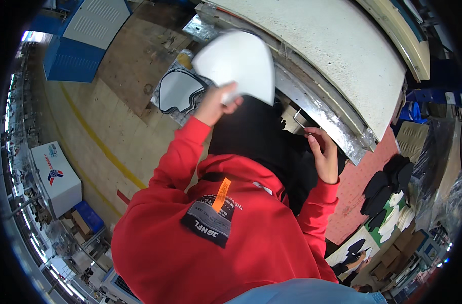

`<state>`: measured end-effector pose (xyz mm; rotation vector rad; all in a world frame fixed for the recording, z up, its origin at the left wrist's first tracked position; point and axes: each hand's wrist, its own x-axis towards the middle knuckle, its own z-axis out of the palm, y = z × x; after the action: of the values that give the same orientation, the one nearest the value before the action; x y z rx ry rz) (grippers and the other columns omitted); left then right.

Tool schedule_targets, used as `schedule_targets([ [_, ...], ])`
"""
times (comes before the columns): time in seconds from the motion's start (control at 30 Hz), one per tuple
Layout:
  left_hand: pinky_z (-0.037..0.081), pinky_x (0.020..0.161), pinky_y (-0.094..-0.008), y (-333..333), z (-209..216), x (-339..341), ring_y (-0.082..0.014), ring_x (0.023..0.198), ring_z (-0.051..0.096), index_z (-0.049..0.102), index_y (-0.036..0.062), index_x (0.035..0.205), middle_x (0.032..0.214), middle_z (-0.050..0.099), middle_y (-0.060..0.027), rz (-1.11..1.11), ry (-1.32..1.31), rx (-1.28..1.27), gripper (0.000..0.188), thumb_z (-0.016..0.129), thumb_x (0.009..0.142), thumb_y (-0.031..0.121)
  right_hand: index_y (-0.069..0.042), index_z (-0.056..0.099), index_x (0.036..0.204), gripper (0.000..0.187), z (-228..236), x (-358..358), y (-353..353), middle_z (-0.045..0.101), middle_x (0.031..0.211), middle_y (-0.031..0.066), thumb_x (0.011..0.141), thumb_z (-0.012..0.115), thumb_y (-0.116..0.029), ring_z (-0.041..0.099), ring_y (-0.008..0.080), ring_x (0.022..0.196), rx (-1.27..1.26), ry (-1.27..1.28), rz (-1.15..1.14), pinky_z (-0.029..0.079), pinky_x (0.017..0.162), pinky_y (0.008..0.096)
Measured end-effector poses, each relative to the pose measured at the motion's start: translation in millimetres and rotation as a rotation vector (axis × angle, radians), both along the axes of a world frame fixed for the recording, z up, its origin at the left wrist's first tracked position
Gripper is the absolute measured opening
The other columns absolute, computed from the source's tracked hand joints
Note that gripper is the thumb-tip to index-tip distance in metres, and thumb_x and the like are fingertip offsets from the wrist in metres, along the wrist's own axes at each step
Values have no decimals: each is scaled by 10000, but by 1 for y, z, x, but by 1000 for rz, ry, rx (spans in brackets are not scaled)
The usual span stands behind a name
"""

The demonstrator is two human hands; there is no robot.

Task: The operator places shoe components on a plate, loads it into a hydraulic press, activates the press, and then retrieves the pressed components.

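Note:
A flat white panel with rounded edges [241,58] is in my left hand [220,104], fingers closed on its near edge. Motion smears the panel slightly, and it hangs over my dark-clothed lap. Just left of it, a stack of pale, dark-edged cut pieces [177,91] lies on a plastic-covered surface. My right hand [324,154] is beside the bench front, its thumb and fingers curled toward each other. A thin bent metal rod [299,119] is close to those fingertips. Something small and dark shows between them, too small to name.
A long white worktop [322,45] with a metal front edge [337,126] runs across the upper right. At right, dark cut pieces [388,185] lie beside a pink surface [357,187]. A blue and grey cabinet [74,61] stands upper left. Another person's hand [360,261] works lower right.

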<state>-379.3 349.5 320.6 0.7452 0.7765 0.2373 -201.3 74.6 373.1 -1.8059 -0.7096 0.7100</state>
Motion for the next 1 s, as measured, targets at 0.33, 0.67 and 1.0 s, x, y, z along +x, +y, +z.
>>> schedule_targets([
  [0.33,414,559,-294,130,-164,-137,-202,620,483,461,20,1002,818,557,-161,643,47,-289,175,453,944,185,55,611,1022,250,-118,25,-12,672,909,96,928,557,-170,621,141,801,-185,226,97,476,749,263],
  [0.67,568,641,-394,118,-226,-158,-332,779,663,494,-75,1052,928,633,-243,643,379,-241,350,491,936,255,49,645,958,258,-186,33,-37,688,834,117,925,547,-188,642,165,732,-190,101,139,499,711,288],
  [1.0,407,339,-332,87,-262,-185,-205,403,525,539,-9,871,605,590,-129,623,773,146,263,631,858,237,64,662,950,336,-209,30,-33,683,800,131,887,602,-260,651,172,705,-343,202,10,500,691,296],
])
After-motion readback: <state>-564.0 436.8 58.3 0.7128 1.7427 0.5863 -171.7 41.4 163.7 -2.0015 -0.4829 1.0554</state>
